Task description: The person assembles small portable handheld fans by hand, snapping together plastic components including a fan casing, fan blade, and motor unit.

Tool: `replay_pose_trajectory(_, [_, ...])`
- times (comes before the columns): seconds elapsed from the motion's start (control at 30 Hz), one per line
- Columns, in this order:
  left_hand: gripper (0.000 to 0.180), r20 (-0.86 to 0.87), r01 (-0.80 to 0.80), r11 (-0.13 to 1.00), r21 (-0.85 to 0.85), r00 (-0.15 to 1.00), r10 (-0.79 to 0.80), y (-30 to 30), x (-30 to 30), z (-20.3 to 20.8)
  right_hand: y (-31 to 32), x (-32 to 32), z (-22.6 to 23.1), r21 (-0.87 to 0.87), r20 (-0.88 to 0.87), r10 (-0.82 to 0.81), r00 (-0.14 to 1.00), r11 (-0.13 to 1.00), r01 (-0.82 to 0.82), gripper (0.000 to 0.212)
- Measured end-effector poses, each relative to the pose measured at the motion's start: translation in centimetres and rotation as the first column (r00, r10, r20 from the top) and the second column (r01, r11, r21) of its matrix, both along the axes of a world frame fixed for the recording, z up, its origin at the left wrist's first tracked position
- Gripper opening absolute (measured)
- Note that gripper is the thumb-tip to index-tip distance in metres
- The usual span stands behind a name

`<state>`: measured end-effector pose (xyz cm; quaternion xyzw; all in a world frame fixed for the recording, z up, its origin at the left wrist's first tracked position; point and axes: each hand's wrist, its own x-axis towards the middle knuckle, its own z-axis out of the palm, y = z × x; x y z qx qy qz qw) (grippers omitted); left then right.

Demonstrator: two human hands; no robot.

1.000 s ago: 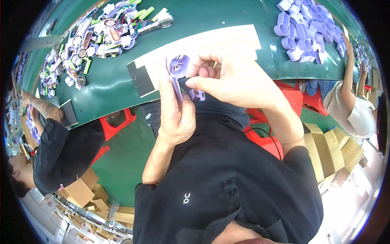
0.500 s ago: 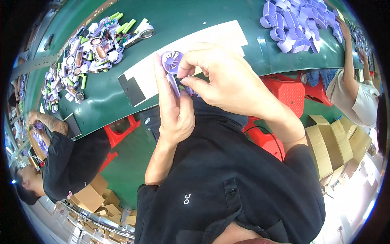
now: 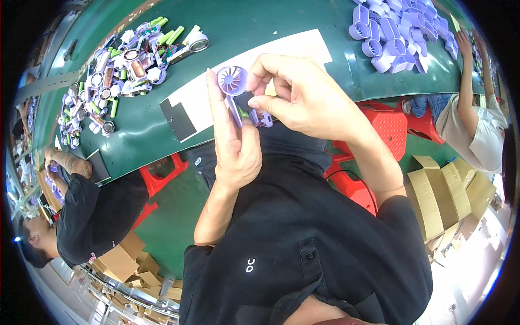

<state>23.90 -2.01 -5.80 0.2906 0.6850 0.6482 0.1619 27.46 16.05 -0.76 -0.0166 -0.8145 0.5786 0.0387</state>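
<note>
My left hand (image 3: 236,157) is closed around a purple fan housing (image 3: 233,80) with a round, slatted vent at its far end. Inside its lower part, green and brown parts (image 3: 259,116) show. A dark rectangular piece (image 3: 245,101) lies across the housing, just under the vent. Thumb and forefinger of my right hand (image 3: 303,97) pinch at the right edge of this piece. My right fingers partly hide the housing's right side. Both hands are above the near edge of the table, over the white sheet (image 3: 197,95).
On the green table, a pile of part-assembled purple fans (image 3: 135,67) lies left and purple shells (image 3: 398,38) lie right. A black patch (image 3: 179,120) is by the sheet. Co-workers sit at both sides. Red stools (image 3: 382,127) and cardboard boxes (image 3: 439,195) stand at right.
My right hand has shifted slightly right, its fingers drawn back from the housing. The dark piece and the housing's inner parts show more. The left hand keeps its hold.
</note>
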Motion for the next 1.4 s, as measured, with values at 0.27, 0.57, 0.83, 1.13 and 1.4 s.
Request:
replay_pose_trajectory(0.27, [0.081, -0.049, -0.044, 0.999, -0.015, 0.998, 0.043, 0.0, -0.1, -0.2, -0.9, 0.3, 2.2, -0.130, 0.150, -0.171, 0.974, 0.973, 0.191, 0.027])
replay_pose_trajectory(0.57, [0.081, -0.018, -0.059, 0.998, 0.009, 0.998, 0.059, 0.5, -0.2, 0.2, -1.6, 1.0, 0.6, 0.279, -0.232, -0.165, 0.959, 0.933, 0.228, 0.019])
replay_pose_trajectory(0.83, [0.080, -0.194, -0.082, 0.997, -0.002, 0.978, 0.080, 0.4, -0.4, 0.4, 1.7, 1.3, 2.7, -0.018, 0.077, -0.117, 0.990, 0.993, 0.118, 0.016])
replay_pose_trajectory(1.13, [0.086, -0.248, -0.045, 0.999, -0.016, 0.968, 0.039, 0.4, -0.2, 0.5, 2.2, -1.2, 4.0, 0.383, 0.050, 0.165, 0.985, 0.908, -0.172, 0.011])
replay_pose_trajectory(1.4, [0.088, -0.309, -0.062, 0.997, -0.056, 0.950, 0.041, 0.0, -0.4, 0.6, 0.7, -1.9, 4.1, 0.401, 0.081, 0.132, 0.988, 0.903, -0.153, 0.008])
